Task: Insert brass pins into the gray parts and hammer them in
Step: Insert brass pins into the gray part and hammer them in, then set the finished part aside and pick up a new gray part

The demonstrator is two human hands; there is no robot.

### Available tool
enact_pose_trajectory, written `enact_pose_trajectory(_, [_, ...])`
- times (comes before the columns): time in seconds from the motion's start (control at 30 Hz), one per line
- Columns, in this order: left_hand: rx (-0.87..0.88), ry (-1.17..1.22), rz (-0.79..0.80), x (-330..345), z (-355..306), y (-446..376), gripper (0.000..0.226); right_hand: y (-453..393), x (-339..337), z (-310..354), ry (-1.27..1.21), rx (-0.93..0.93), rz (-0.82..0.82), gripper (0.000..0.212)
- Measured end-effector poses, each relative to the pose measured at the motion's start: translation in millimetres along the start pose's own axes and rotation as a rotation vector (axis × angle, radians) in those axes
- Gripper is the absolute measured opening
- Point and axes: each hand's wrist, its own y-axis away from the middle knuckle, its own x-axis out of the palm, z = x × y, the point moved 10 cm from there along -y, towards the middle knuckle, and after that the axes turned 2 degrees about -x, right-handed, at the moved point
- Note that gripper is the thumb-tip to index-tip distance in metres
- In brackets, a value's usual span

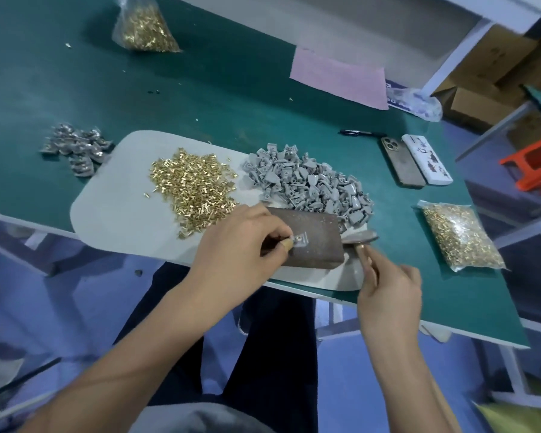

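two hands at lower centre: left hand [241,245] pinches a gray part [301,239] on the brown block [313,242]; right hand [388,292] grips the hammer [358,239] handle.

Gray part [301,239] lies flat on rusty block, brass pin seated in its hole, seemingly upright. Loose gray parts [310,179] heaped behind block. Brass pins [192,185] piled left of heap. Hammer [361,239] head just right of block, blurred.

The green table [200,89] carries a gray mat [113,198], two phones [416,159], pin bags [461,235] and a pink cloth [338,78].
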Motion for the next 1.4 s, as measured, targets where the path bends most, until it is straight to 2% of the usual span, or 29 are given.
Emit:
enact_pose_trajectory(0.07, [-0.032, 0.066, -0.034, -9, 10, 10, 0.003, -3, 5, 3, -0.003, -0.019, 0.008, 0.04])
enact_pose_trajectory(0.17, [-0.112, 0.066, -0.103, -30, 38, 22, 0.001, -2, -3, 27, -0.128, -0.072, -0.142, 0.027])
enact_pose_trajectory(0.23, [-0.167, 0.048, -0.14, -47, 63, 29, 0.002, 3, -7, 62, -0.231, -0.188, -0.236, 0.023])
enact_pose_trajectory(0.3, [-0.219, 0.046, -0.158, -65, 88, 35, 0.004, 13, -1, 109, -0.271, -0.385, -0.261, 0.023])
enact_pose_trajectory(0.4, [-0.32, 0.0, -0.221, -96, 122, 49, 0.007, 32, 27, 182, -0.299, -0.668, -0.167, 0.019])
enact_pose_trajectory(0.53, [-0.408, -0.072, -0.255, -123, 149, 65, 0.009, 58, 81, 249, -0.201, -0.847, 0.034, 0.007])
enact_pose_trajectory(0.63, [-0.425, -0.097, -0.267, -135, 160, 72, 0.008, 66, 111, 271, -0.204, -0.867, 0.134, 0.005])
enact_pose_trajectory(0.8, [-0.476, -0.184, -0.272, -146, 182, 72, 0.011, 65, 147, 305, -0.222, -0.845, 0.247, 0.023])
enact_pose_trajectory(0.87, [-0.497, -0.208, -0.27, -150, 192, 69, 0.009, 64, 158, 320, -0.22, -0.856, 0.284, 0.023])
enact_pose_trajectory(1.0, [-0.546, -0.238, -0.27, -157, 213, 57, 0.01, 57, 178, 346, -0.179, -0.865, 0.313, 0.011])
enact_pose_trajectory(1.4, [-0.644, -0.253, -0.332, -179, 254, 21, 0.018, 24, 221, 391, -0.036, -0.745, 0.398, 0.022])
